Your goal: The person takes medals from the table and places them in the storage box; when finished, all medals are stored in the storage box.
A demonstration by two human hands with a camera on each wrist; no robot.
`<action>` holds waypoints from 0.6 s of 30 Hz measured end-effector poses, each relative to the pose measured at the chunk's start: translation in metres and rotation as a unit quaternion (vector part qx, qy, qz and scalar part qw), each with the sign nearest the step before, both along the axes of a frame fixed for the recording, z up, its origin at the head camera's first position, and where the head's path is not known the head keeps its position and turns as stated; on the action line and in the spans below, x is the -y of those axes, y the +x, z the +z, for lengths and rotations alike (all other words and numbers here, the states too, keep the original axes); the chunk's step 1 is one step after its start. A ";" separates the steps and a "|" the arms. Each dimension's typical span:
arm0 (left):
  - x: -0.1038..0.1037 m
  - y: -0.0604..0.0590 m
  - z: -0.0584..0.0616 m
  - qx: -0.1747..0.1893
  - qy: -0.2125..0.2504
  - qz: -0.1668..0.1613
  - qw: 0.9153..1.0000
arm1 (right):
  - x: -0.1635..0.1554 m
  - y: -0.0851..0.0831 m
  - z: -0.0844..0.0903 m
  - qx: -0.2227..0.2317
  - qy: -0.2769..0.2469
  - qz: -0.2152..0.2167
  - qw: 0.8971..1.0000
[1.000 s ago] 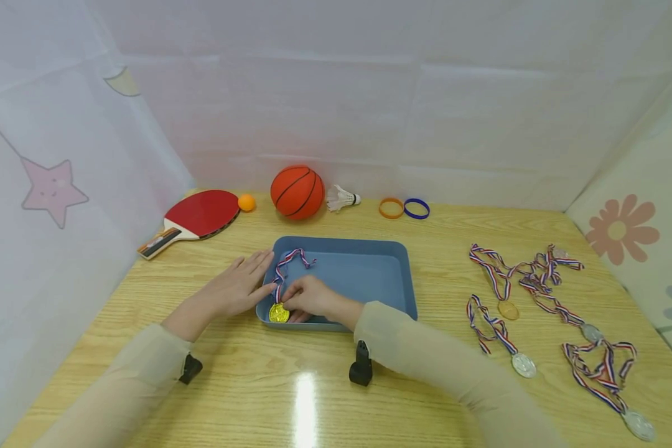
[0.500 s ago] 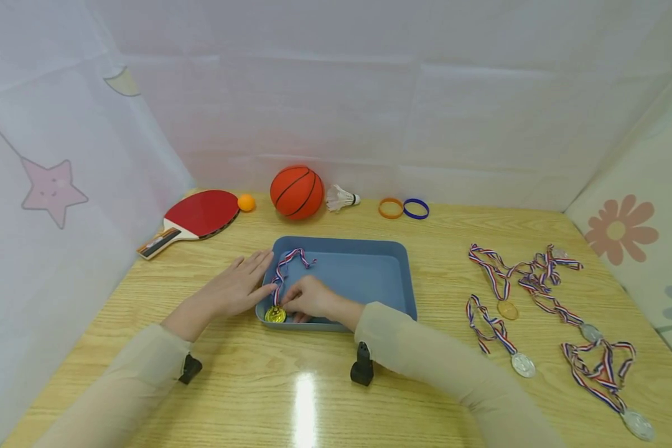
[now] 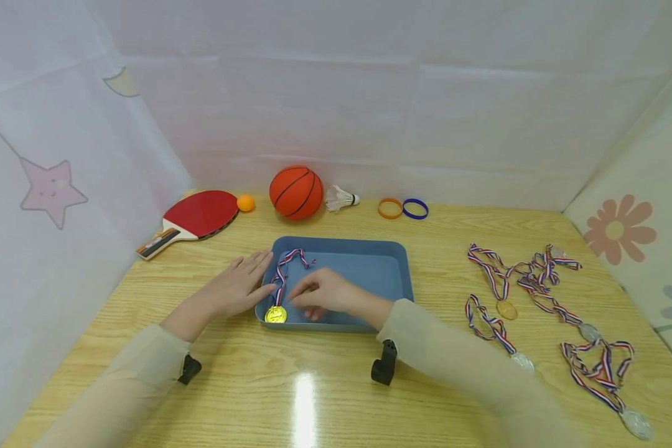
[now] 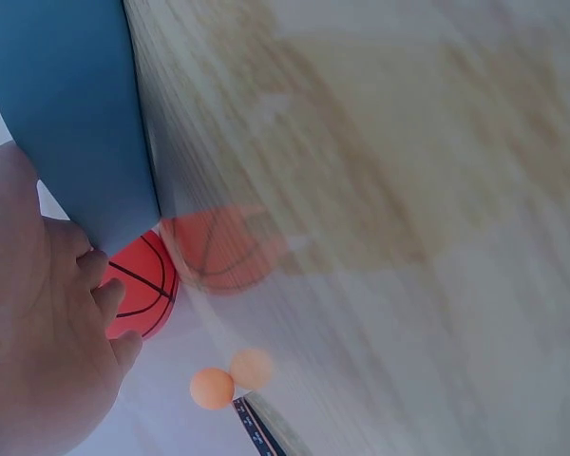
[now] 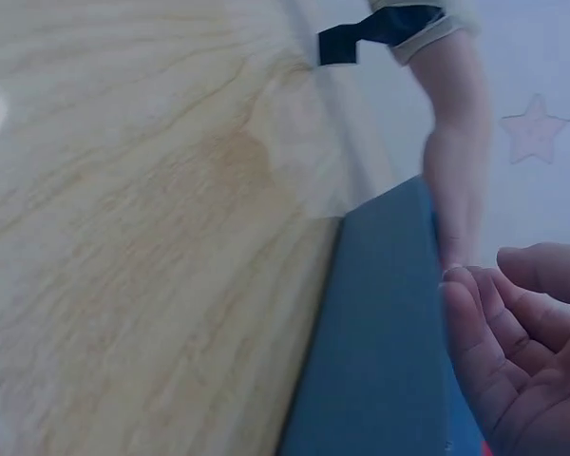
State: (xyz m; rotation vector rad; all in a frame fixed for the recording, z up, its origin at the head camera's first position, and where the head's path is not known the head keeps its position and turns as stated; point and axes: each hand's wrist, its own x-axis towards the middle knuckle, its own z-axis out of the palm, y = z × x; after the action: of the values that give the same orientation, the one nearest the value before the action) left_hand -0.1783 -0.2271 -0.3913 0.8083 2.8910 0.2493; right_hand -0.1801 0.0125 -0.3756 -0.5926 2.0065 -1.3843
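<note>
A gold medal (image 3: 275, 314) lies in the front left corner of the blue-grey tray (image 3: 364, 274). Its striped red, white and blue ribbon (image 3: 282, 274) runs up along the tray's left side, the end bending right. My left hand (image 3: 232, 289) rests with fingers straight against the tray's left rim. My right hand (image 3: 327, 292) hovers over the tray just right of the medal, fingers loosely bent and holding nothing. In the right wrist view, a gap shows between the thumb and fingers of that right hand (image 5: 532, 351).
Several ribboned medals (image 3: 537, 323) lie on the table's right side, mostly silver. Along the back stand a table tennis bat (image 3: 204, 213), an orange ball (image 3: 246, 203), a small basketball (image 3: 297, 193), a shuttlecock (image 3: 341, 198), and orange (image 3: 390, 208) and blue wristbands (image 3: 415, 209).
The medal has shifted slightly left and toward the front of the tray. My right hand has let go of it and moved right and up. My left hand stays in place.
</note>
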 end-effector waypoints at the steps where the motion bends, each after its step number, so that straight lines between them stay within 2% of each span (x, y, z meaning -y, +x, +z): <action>1: 0.000 0.000 0.000 0.001 0.001 0.000 1.000 | -0.005 0.001 0.005 -0.004 -0.005 0.001 1.000; 6: 0.000 0.000 0.000 0.003 -0.003 0.001 1.000 | -0.040 0.010 0.029 -0.030 -0.028 -0.002 0.999; 12: -0.001 -0.001 0.000 0.002 -0.003 -0.001 1.000 | -0.098 0.016 0.046 -0.095 -0.054 -0.017 0.994; 15: 0.000 -0.001 -0.001 0.002 -0.005 -0.001 1.000 | -0.129 0.020 0.050 -0.123 -0.050 -0.040 0.990; 18: -0.001 -0.001 -0.001 0.002 -0.006 -0.001 1.000 | -0.159 0.026 0.053 -0.147 -0.024 -0.073 0.986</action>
State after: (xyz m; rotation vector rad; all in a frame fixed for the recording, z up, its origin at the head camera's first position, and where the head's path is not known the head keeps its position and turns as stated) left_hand -0.1792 -0.2265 -0.3920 0.8091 2.8843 0.2342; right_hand -0.1544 0.1719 -0.3231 -0.7189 2.2954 -1.5070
